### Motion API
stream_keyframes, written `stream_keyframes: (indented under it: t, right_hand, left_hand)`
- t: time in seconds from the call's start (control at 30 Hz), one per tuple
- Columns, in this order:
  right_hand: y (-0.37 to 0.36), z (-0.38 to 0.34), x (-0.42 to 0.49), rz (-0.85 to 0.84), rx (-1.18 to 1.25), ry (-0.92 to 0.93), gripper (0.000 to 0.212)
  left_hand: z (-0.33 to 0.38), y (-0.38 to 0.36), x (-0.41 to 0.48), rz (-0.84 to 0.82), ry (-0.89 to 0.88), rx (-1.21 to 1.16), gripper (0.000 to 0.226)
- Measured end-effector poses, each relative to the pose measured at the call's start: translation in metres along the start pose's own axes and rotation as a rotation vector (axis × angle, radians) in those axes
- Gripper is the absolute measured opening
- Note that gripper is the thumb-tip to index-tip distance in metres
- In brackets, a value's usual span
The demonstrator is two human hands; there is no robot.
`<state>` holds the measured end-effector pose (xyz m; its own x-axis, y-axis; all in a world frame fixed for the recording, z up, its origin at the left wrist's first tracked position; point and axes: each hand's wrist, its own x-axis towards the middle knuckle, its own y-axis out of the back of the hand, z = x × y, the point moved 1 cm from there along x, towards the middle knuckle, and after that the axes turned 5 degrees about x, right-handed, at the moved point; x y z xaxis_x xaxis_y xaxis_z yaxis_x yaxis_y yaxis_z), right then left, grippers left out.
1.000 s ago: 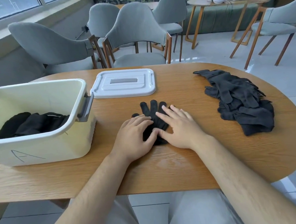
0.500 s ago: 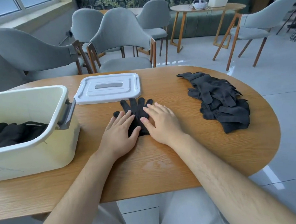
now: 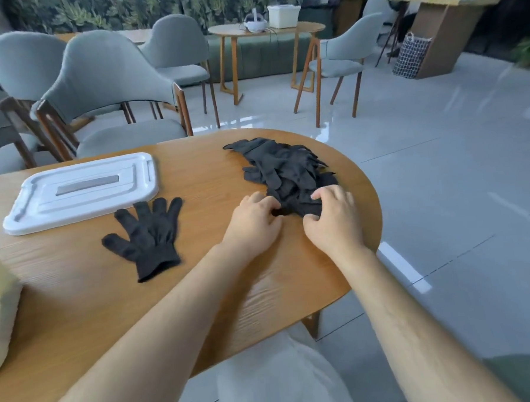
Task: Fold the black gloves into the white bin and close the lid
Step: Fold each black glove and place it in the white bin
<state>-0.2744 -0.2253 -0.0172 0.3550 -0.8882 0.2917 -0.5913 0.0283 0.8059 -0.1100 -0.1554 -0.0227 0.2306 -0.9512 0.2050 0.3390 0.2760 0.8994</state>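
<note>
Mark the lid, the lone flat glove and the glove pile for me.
lid (image 3: 88, 189): head view, on its grey centre recess.
lone glove (image 3: 150, 237): head view, on its palm.
glove pile (image 3: 283, 172): head view, on the middle of the heap.

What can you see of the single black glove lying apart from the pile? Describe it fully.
The single black glove looks like knit fabric. It lies flat, unfolded, on the wooden table, five fingers spread toward the white lid, cuff toward the person. Whether fingertips touch the lid is unclear. The left hand and right hand grip the glove pile instead.
</note>
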Motion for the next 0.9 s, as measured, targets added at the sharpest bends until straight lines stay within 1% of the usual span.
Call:
stream_keyframes:
  t: [0.07, 0.1, 0.17, 0.27, 0.33, 0.4, 0.43, 0.5, 0.53, 0.57, 0.6, 0.63, 0.67, 0.73, 0.77, 0.8, 0.87, 0.9]
  right_hand:
    - [0.002, 0.009, -0.001, 0.066, 0.091, 0.072, 0.024]
    - [0.005, 0.011, 0.000, 0.097, 0.125, 0.080, 0.022]
    - [0.014, 0.010, 0.001, 0.145, 0.207, 0.039, 0.023]
    - [0.034, -0.006, 0.004, 0.241, 0.335, 0.003, 0.024]
    - [0.050, -0.024, 0.006, 0.238, 0.487, -0.018, 0.023]
    - [0.061, -0.046, 0.013, 0.177, 0.720, -0.055, 0.019]
    - [0.064, -0.057, 0.017, 0.138, 0.832, -0.068, 0.018]
    - [0.060, -0.080, 0.025, 0.032, 1.034, -0.074, 0.016]
    - [0.056, -0.089, 0.029, -0.024, 1.124, -0.079, 0.015]
    - [0.048, -0.099, 0.032, -0.086, 1.188, -0.083, 0.016]
    - [0.040, -0.111, 0.033, -0.150, 1.250, -0.094, 0.018]
    - [0.035, -0.117, 0.032, -0.210, 1.312, -0.112, 0.019]
    - [0.024, -0.131, 0.029, -0.291, 1.391, -0.126, 0.020]
    - [0.007, -0.152, 0.021, -0.429, 1.516, -0.148, 0.022]
    - [-0.002, -0.162, 0.016, -0.467, 1.544, -0.166, 0.023]
    - [-0.013, -0.168, 0.013, -0.489, 1.562, -0.193, 0.023]
    - [-0.033, -0.177, 0.007, -0.488, 1.608, -0.296, 0.020]
    - [-0.041, -0.180, 0.003, -0.500, 1.664, -0.363, 0.024]
  left_hand:
    - [0.008, -0.008, 0.000, 0.059, 0.002, -0.067, 0.020]
    - [0.010, -0.009, 0.000, 0.090, 0.001, -0.104, 0.015]
    - [0.013, -0.006, -0.004, 0.142, 0.010, -0.160, 0.009]
    - [0.015, 0.006, -0.010, 0.202, 0.099, -0.276, 0.017]
    - [0.015, 0.018, -0.017, 0.219, 0.178, -0.447, 0.027]
    - [0.016, 0.034, -0.028, 0.274, 0.195, -0.593, 0.036]
    - [0.016, 0.044, -0.035, 0.340, 0.167, -0.611, 0.039]
    - [0.010, 0.063, -0.052, 0.499, 0.099, -0.622, 0.039]
    - [0.007, 0.070, -0.060, 0.544, 0.079, -0.648, 0.035]
    - [0.001, 0.075, -0.068, 0.558, 0.088, -0.679, 0.032]
    - [-0.005, 0.079, -0.077, 0.537, 0.129, -0.735, 0.032]
    - [-0.006, 0.080, -0.082, 0.489, 0.206, -0.856, 0.034]
    - [-0.014, 0.084, -0.090, 0.447, 0.311, -1.038, 0.038]
    - [-0.028, 0.092, -0.100, 0.342, 0.476, -1.513, 0.046]
    - [-0.035, 0.096, -0.106, 0.310, 0.522, -1.657, 0.046]
    - [-0.041, 0.099, -0.111, 0.310, 0.539, -1.709, 0.039]
    - [-0.056, 0.100, -0.121, 0.431, 0.584, -1.566, 0.012]
    - [-0.064, 0.099, -0.125, 0.497, 0.608, -1.442, 0.017]
